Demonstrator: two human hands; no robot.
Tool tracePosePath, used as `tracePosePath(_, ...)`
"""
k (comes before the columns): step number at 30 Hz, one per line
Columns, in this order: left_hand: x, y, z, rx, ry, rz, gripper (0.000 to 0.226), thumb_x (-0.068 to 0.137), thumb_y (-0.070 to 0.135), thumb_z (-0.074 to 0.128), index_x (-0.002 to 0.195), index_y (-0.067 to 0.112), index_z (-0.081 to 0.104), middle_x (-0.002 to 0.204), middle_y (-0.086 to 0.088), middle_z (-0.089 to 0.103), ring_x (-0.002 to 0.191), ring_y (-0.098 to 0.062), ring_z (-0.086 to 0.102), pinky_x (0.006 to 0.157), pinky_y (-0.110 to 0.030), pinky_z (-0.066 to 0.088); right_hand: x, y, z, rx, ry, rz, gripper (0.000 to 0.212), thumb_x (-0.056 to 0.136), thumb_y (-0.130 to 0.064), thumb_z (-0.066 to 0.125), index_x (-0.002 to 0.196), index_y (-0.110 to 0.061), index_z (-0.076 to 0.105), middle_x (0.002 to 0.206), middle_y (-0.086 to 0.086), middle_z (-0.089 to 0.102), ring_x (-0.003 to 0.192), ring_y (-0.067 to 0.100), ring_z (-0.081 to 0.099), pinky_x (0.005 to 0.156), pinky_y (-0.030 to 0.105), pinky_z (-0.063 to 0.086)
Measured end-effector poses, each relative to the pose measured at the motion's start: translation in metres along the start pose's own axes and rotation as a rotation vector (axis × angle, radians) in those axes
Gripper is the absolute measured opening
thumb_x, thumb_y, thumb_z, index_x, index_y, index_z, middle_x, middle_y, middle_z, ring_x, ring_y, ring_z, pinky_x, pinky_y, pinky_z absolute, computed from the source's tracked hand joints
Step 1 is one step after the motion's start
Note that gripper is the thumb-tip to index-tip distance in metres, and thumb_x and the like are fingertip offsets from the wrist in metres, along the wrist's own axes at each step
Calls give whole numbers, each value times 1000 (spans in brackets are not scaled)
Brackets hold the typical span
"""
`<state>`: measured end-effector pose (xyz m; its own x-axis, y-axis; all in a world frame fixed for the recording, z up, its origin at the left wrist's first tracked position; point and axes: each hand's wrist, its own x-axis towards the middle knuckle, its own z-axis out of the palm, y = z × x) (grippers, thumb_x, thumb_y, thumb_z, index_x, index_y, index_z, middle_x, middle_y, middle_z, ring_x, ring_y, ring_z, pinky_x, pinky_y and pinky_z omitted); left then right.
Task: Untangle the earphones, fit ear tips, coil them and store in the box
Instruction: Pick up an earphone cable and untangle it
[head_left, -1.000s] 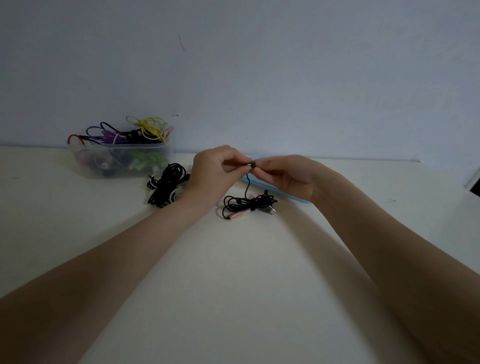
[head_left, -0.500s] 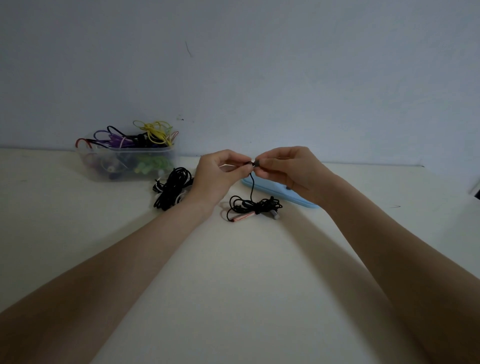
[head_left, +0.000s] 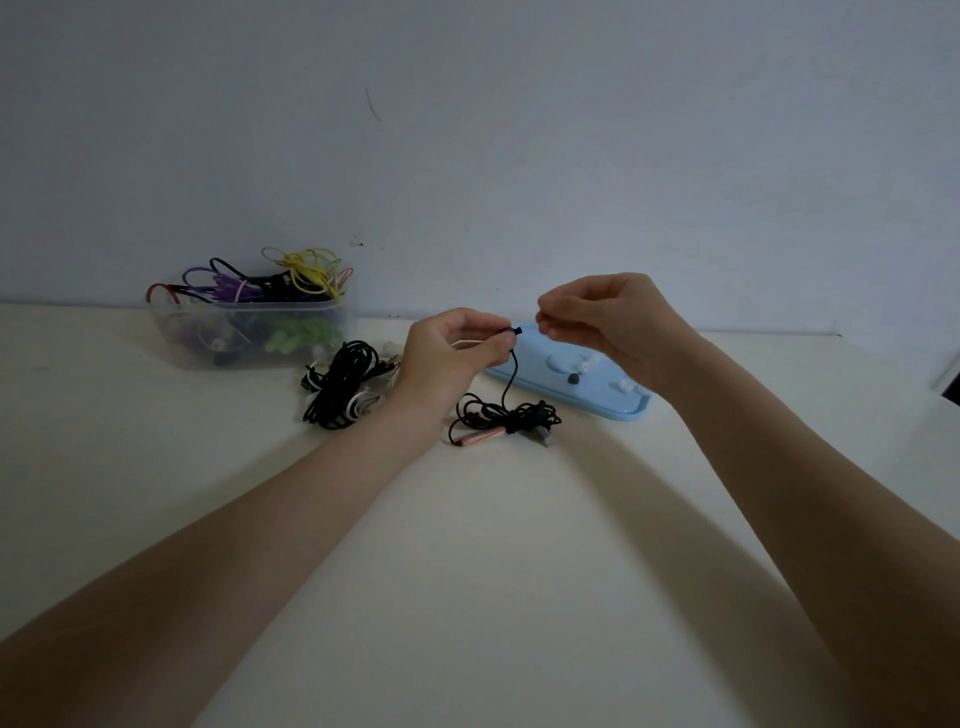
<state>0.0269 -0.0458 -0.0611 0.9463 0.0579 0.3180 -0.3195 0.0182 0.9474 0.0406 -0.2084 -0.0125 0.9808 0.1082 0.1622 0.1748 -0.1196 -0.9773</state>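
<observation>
- Above the table's (head_left: 467, 571) far middle: left hand (head_left: 449, 358) pinches a black earbud (head_left: 516, 331) between thumb and fingers, its cable hanging down to a tangled black earphone bundle (head_left: 506, 418) lying on the table just below.
- Right hand (head_left: 608, 317) is raised just beside the earbud, apart from it, fingertips drawn together as if pinching something small; whether an ear tip sits between them I cannot tell.
- Handling, by judgement: earphones are very light, cable thin, limp and prone to snagging on itself. Best held at the hard earbud shell or the plug, not by tugging the wire. Ear tips likely soft, small and easy to drop; pinch at the rim.
- Count, earphones: one black set in hand; a second heap of black and white cables (head_left: 345, 387) lies left of it, number of sets in it unclear.
- Count, containers: one clear plastic box (head_left: 249, 332) against the wall, holding coiled coloured earphones (yellow, purple, green, red, black), too knotted to count.
- Count, tray: one light blue tray (head_left: 597, 397) behind the hands, with about four loose ear tips visible on it, one dark (head_left: 573, 379), the others pale.
</observation>
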Motion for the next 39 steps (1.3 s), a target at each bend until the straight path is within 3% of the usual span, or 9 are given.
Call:
tracePosePath(3, -3, -1, 7, -16, -23, -44, 11, 80, 1, 68, 78, 12, 65, 74, 0, 63, 57, 0, 61, 65, -11, 52, 6, -1, -12, -455, 67, -4, 6, 79, -8, 70, 83, -4, 71, 73, 10, 68, 62, 16, 63, 67, 18, 55)
tracePosePath(6, -4, -3, 11, -1, -52, -92, 9, 79, 3, 70, 79, 11, 64, 76, -3, 63, 55, -2, 61, 62, -10, 51, 7, 3, -9, -828, -28, 16, 8, 76, -11, 73, 84, -11, 73, 65, -2, 61, 52, 3, 49, 47, 5, 38)
tracePosePath(10, -3, -5, 12, 29, -106, -126, 9, 78, 4, 71, 81, 9, 65, 80, -5, 64, 56, -1, 63, 63, -11, 51, 8, 13, -1, -948, -115, -21, 11, 74, -10, 75, 84, -14, 72, 66, -5, 60, 58, -1, 50, 43, 1, 34)
tracePosePath(14, -2, -6, 11, 17, -115, -131, 10, 78, 2, 71, 80, 10, 64, 80, -5, 63, 56, -1, 63, 62, -11, 51, 10, 3, -13, -923, 8, -83, 4, 78, -9, 70, 81, -10, 72, 63, -3, 59, 45, -1, 51, 41, 2, 35)
tracePosePath(23, -2, -8, 11, 35, -123, -130, 9, 78, 2, 70, 85, 6, 65, 81, -6, 63, 56, 0, 63, 62, -10, 50, 7, 3, -24, -1344, -54, 146, 26, 66, -10, 80, 88, -3, 69, 84, 11, 69, 79, 24, 64, 59, 25, 47)
tracePosePath(29, -2, -8, 10, 19, -111, -130, 9, 78, 2, 70, 82, 8, 65, 80, -6, 63, 58, -3, 62, 62, -10, 49, 13, 7, -27, -1264, 13, 94, 16, 69, 1, 73, 83, -4, 70, 84, 11, 67, 77, 22, 64, 59, 23, 46)
tracePosePath(32, -2, -8, 9, -48, -104, -145, 8, 80, 1, 68, 83, 7, 65, 80, -7, 63, 63, -8, 63, 69, -13, 53, 10, -8, -17, -767, -3, 5, 6, 76, -2, 72, 80, -6, 71, 67, 4, 66, 55, 8, 61, 53, 9, 48)
tracePosePath(34, -2, -7, 8, -89, -94, -155, 8, 81, 0, 66, 85, 7, 64, 82, -8, 64, 66, -9, 63, 73, -14, 54, 3, -17, -9, -362, -64, 54, 7, 77, 0, 71, 83, -2, 70, 68, 6, 68, 58, 7, 66, 60, 12, 53)
tracePosePath(39, -2, -6, 6, -159, -90, -170, 9, 82, -1, 65, 84, 8, 64, 82, -7, 65, 65, -6, 65, 74, -14, 54, -3, -12, 2, -192, -114, 123, 12, 79, 3, 68, 90, 3, 69, 80, 13, 70, 66, 11, 70, 66, 14, 55)
